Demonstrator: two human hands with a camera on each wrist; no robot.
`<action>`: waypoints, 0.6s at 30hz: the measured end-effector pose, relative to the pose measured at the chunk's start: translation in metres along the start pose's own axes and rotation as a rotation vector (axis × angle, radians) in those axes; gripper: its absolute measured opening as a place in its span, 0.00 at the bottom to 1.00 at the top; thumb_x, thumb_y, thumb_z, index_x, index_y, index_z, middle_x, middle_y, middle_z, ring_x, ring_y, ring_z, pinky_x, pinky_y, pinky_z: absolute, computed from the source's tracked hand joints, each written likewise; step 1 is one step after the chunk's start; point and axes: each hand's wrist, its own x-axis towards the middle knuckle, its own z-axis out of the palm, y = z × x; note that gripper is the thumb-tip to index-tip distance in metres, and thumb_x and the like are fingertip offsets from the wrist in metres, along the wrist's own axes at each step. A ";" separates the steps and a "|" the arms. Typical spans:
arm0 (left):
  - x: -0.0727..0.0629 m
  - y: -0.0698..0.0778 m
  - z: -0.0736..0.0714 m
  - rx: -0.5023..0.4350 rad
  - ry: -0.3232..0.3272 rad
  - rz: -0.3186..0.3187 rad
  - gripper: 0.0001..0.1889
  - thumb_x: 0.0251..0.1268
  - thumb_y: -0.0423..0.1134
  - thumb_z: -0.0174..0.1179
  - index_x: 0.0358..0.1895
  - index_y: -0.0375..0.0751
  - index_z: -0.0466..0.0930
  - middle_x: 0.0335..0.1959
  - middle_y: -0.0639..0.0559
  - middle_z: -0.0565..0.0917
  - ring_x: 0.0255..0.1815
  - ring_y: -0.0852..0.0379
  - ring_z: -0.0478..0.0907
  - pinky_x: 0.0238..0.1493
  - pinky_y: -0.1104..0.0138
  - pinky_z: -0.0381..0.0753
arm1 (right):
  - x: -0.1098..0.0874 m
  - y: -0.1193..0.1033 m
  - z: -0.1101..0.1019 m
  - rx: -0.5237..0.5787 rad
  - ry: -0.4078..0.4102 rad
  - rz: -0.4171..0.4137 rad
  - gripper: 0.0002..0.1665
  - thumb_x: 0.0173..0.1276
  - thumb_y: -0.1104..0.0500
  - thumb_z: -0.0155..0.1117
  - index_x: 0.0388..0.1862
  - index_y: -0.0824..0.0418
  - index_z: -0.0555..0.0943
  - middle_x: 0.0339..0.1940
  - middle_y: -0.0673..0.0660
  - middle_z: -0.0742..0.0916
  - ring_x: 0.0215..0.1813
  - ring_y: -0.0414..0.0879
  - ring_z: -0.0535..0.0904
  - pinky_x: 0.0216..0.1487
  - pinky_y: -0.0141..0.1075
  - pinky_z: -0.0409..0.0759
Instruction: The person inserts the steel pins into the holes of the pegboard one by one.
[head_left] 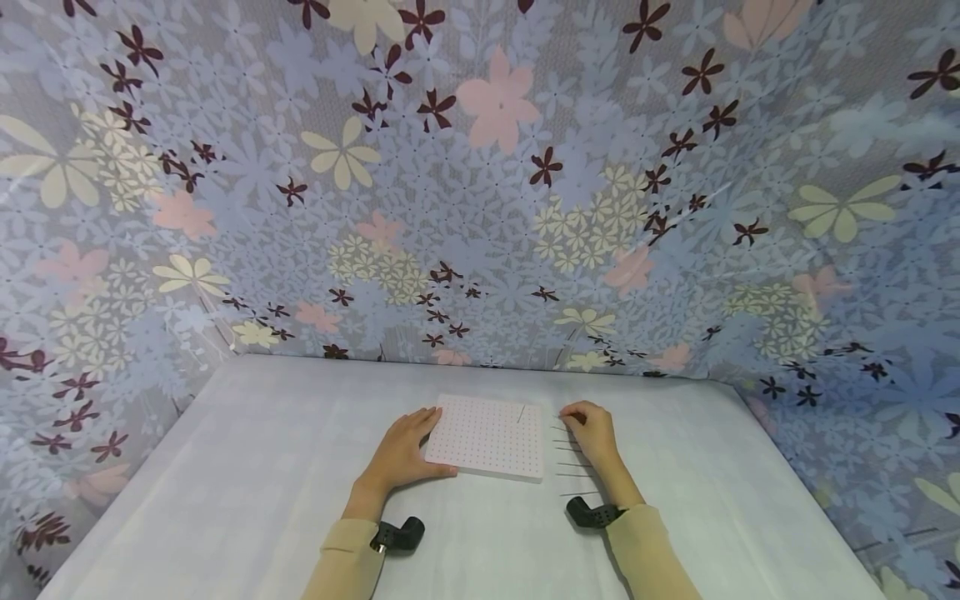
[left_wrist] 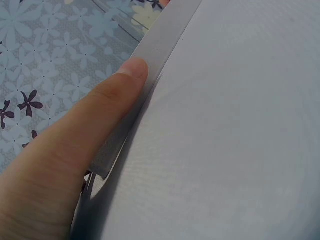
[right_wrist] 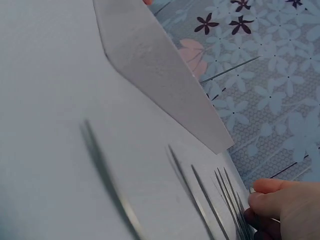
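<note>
The flat white rectangular board with a grid of small holes (head_left: 480,437) lies before you on the white-covered table (head_left: 262,467); one thin grey metal rod (head_left: 521,414) projects from it toward one o'clock. Your left hand (head_left: 405,450), spread, touches its edges at nine. At three, your right hand (head_left: 594,433) draws its fingertips together beside a column of loose metal rods (head_left: 574,475); you cannot tell whether it pinches one.
</note>
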 end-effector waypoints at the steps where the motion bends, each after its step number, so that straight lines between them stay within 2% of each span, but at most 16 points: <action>1: 0.000 0.000 0.000 -0.001 -0.001 -0.001 0.56 0.37 0.66 0.71 0.71 0.39 0.62 0.71 0.41 0.67 0.72 0.42 0.63 0.74 0.48 0.59 | 0.000 0.000 0.000 0.007 0.008 -0.015 0.04 0.58 0.72 0.66 0.31 0.68 0.85 0.31 0.60 0.88 0.35 0.50 0.82 0.37 0.32 0.80; 5: 0.000 0.000 0.001 0.006 0.001 0.001 0.56 0.38 0.67 0.70 0.71 0.39 0.62 0.71 0.42 0.67 0.72 0.42 0.63 0.74 0.48 0.58 | 0.001 0.001 -0.001 0.044 0.030 -0.037 0.06 0.58 0.72 0.65 0.35 0.69 0.85 0.33 0.62 0.88 0.36 0.52 0.83 0.37 0.29 0.80; 11: 0.000 -0.001 0.002 0.004 0.000 0.002 0.56 0.38 0.67 0.70 0.71 0.39 0.62 0.71 0.42 0.67 0.72 0.42 0.63 0.74 0.48 0.58 | 0.001 0.002 -0.003 0.090 0.020 -0.013 0.11 0.60 0.74 0.63 0.41 0.69 0.85 0.38 0.63 0.89 0.39 0.55 0.84 0.39 0.26 0.80; 18: 0.001 -0.003 0.003 0.014 -0.002 0.006 0.56 0.38 0.67 0.69 0.71 0.39 0.61 0.71 0.42 0.66 0.72 0.42 0.63 0.74 0.48 0.59 | 0.003 -0.001 -0.003 0.131 0.026 -0.023 0.10 0.60 0.74 0.63 0.40 0.70 0.84 0.35 0.64 0.89 0.38 0.54 0.85 0.39 0.25 0.80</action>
